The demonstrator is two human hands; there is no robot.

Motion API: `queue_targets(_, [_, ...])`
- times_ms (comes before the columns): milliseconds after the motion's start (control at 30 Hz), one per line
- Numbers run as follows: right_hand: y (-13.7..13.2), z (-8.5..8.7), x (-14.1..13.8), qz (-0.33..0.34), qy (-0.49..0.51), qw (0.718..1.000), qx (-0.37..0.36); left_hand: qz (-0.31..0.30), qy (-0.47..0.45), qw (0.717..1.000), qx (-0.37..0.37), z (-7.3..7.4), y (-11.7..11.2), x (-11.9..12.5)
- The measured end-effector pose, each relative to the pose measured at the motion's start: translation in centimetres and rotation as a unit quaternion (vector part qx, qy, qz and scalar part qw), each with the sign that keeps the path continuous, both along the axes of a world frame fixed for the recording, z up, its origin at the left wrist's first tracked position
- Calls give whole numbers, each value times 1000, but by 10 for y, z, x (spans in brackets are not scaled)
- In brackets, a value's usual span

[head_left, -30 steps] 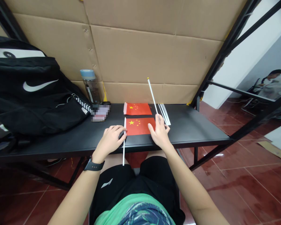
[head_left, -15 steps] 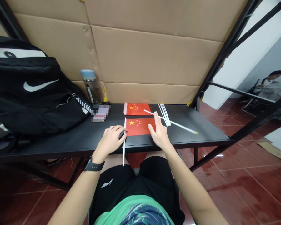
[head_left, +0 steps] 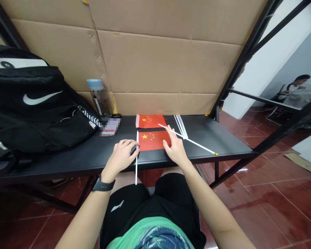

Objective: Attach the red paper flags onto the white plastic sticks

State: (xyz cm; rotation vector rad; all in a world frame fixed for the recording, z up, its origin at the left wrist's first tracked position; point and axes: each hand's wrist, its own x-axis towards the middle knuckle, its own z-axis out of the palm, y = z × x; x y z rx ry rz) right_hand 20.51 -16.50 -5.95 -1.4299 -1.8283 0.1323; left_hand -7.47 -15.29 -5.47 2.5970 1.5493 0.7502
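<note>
On the black table (head_left: 217, 135) a small red flag (head_left: 154, 140) lies flat in front of me, its white stick (head_left: 136, 157) along its left edge and jutting past the table's front. My left hand (head_left: 122, 155) is curled over that stick and a dark object beneath the fingers. My right hand (head_left: 174, 148) rests by the flag's right edge and pinches a loose white stick (head_left: 194, 141) with a yellow tip, which lies slanted toward the right. A second red flag (head_left: 151, 120) lies just behind.
A bundle of white sticks (head_left: 180, 126) lies right of the far flag. A black backpack (head_left: 36, 107) fills the table's left, with a water bottle (head_left: 97, 97) and a phone (head_left: 109, 127) beside it. Cardboard lines the back. A person sits far right.
The stick in my right hand swung down from pointing upward to lying low across the table, tip to the right. My left hand stayed on the flag's stick.
</note>
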Motion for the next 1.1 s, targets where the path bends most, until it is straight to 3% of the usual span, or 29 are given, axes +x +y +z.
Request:
queue_targets(167, [-1,1,-1,1,2,1000,-5,13,-10,1000,-1,1,1,1])
queue_targets(333, [-1,1,-1,4,1,1000,17,81,-78,992,55,28,11,11])
queue_targets(467, [0,-1,0,-5,-3,1000,19,156,-60,986,22,57,60,29])
queue_targets(567, [0,-2,-1,-8,-9,1000,20,184,-8,982,-36,65,108,45])
queue_targets(633, [1,-2,-2,-10,-9,1000,21,229,-15,972,-42,61,132,53])
queue_targets(733, [1,-2,-2,-6,-13,1000,20,251,-23,967,-17,46,151,57])
queue_targets(900, [2,-1,-2,-3,-17,1000,26,218,-4,976,7,25,160,47])
queue_targets(1100, [0,1,-3,4,-12,1000,8,216,21,976,21,15,167,43])
